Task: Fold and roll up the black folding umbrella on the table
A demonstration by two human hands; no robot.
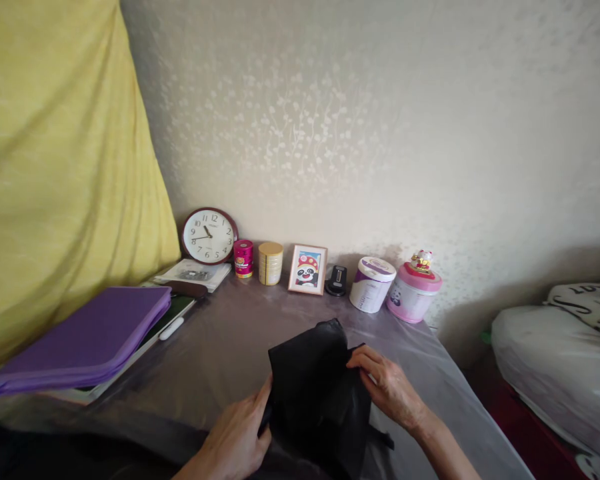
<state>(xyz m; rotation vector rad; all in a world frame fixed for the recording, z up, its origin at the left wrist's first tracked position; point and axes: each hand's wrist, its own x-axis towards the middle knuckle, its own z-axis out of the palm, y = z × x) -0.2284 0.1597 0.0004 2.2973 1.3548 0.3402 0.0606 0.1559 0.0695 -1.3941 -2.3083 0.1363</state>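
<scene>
A soft black piece of cloth (310,393), folded and creased, stands up between my hands above the front of the table. From the cloth's lower right a narrow black strip sticks out; its exact kind is not clear. My left hand (237,433) grips the cloth's left edge, with the thumb below and the fingers partly hidden behind it. On the other side, my right hand (393,390) pinches the upper right edge between thumb and fingers. More dark fabric (90,453) lies at the lower left.
Along the wall stand a round clock (210,236), a pink can (243,259), a yellow tin (271,263), a panda picture frame (307,269), a small black device (337,281) and two tubs (373,287). Purple folders (90,337) lie left; a plastic-wrapped bundle (555,353) sits right.
</scene>
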